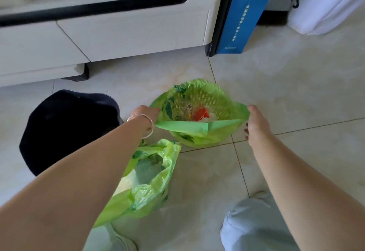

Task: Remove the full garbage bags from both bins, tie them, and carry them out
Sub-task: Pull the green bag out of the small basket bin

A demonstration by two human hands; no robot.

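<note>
A green slotted bin (199, 142) stands on the tiled floor, lined with a green garbage bag (223, 127) holding orange and white scraps. My left hand (147, 113) pinches the bag's left rim. My right hand (255, 124) pinches its right rim, and the near edge is stretched between them. A second green garbage bag (150, 181) lies on the floor under my left forearm, its mouth loose and untied. A dark bin (65, 130) stands to the left with nothing visible inside.
A white low cabinet (128, 33) with drawers runs along the back. A blue paper bag (245, 19) leans against its right end, with a white bag (325, 8) beyond. My knees (254, 225) are at the bottom of the view.
</note>
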